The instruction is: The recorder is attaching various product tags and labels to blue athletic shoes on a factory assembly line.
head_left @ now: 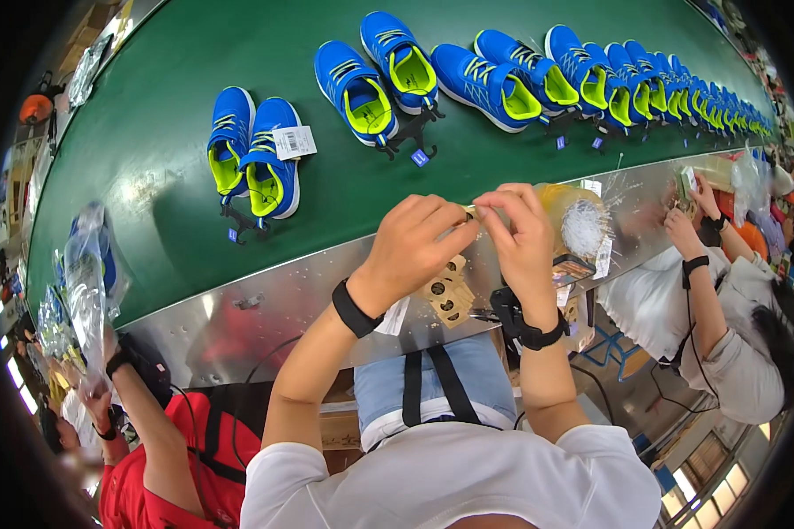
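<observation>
My left hand point(419, 242) and my right hand point(522, 231) meet over the bench's near edge, thumbs and forefingers pinched together. Between the fingertips is a small, pale yellowish piece, too small to name. Just below them, a brown sheet with round dark spots point(450, 298) lies on the metal ledge point(265, 304). Beyond my hands stand blue-and-lime sneakers on the green surface: one pair point(357, 97) straight ahead with a black hanger and small blue tag point(420, 158), and another pair point(273, 163) to the left carrying a white tag point(294, 142).
A long row of similar sneakers point(582, 66) runs away to the right. Beside my right hand sits a yellowish container of white plastic strands point(584, 227), near a dark phone-like device point(573, 270). Co-workers sit on both sides; the left one's hand holds a clear plastic bag point(88, 278).
</observation>
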A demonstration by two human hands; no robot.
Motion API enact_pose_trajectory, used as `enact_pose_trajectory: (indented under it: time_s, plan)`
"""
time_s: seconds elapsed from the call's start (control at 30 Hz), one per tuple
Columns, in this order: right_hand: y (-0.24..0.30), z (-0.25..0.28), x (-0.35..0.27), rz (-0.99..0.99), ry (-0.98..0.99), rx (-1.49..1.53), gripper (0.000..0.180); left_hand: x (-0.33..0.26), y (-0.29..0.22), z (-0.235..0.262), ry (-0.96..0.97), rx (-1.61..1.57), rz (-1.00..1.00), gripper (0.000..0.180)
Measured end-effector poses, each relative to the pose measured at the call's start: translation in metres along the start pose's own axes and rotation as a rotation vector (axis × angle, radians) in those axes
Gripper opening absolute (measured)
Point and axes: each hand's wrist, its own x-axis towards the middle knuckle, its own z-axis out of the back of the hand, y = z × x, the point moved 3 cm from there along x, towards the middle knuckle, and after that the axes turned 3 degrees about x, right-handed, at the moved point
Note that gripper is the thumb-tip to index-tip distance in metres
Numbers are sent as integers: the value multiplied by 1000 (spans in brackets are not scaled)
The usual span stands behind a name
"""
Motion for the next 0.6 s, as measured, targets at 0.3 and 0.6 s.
enact_pose_trajectory:
  time_s: [0.3,0.6]
  plan:
    - [-13,-13,28,-172,-36,216,9,47,121,-28,227,401,443,37]
    - [-27,-32,75,-117,126,-190,20,-25,103,-10,351,222,341,26]
